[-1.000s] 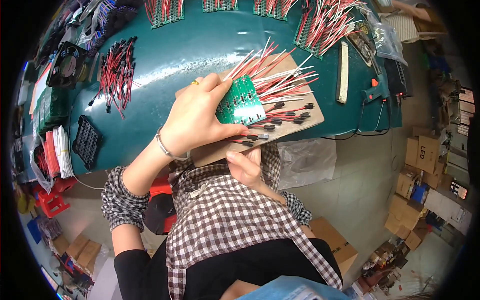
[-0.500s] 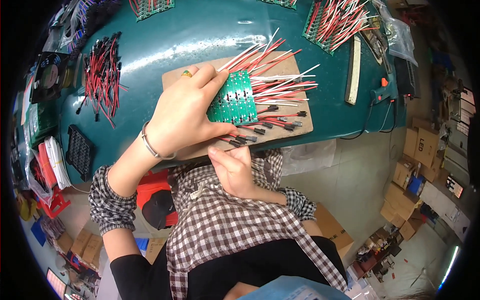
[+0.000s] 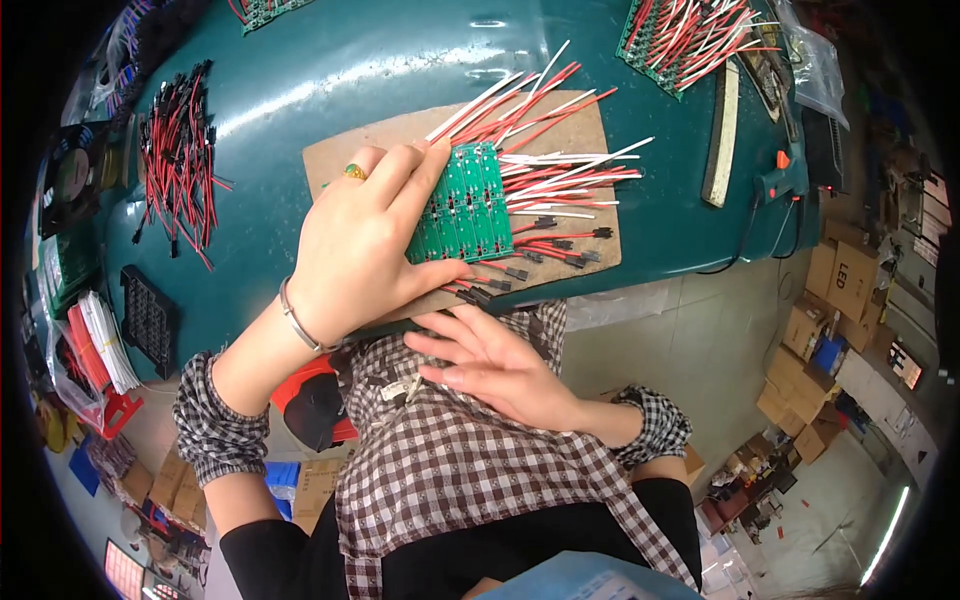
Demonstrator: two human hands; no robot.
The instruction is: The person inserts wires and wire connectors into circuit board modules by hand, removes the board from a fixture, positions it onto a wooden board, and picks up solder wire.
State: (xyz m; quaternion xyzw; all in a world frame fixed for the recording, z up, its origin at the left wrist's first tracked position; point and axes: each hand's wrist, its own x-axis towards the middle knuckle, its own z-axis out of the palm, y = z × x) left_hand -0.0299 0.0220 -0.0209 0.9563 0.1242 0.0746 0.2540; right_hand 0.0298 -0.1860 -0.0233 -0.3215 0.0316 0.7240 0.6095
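A green circuit board panel (image 3: pixel 470 205) lies on a brown flat backing board (image 3: pixel 330 160) near the table's front edge. Red and white wires (image 3: pixel 570 172) fan out from its right side. Along the lower right, shorter red and black leads end in black plugs (image 3: pixel 575 258). My left hand (image 3: pixel 360 235) covers the panel's left part and holds it, fingers over the top and thumb by the lower plugs. Below the table edge, in front of the checked apron, my right hand (image 3: pixel 505 375) is open with its fingers apart and nothing visible in it.
A pile of plugged red and black leads (image 3: pixel 178 160) lies at left, above a black slotted tray (image 3: pixel 150 318). Another wired panel (image 3: pixel 655 55) sits at the far right. Nearby are a pale bar (image 3: pixel 722 140) and a corded tool with an orange trigger (image 3: pixel 785 180).
My right hand has opened from a closed pinch and dropped slightly away from the plugs. My left hand stays on the panel. The view has shifted a little.
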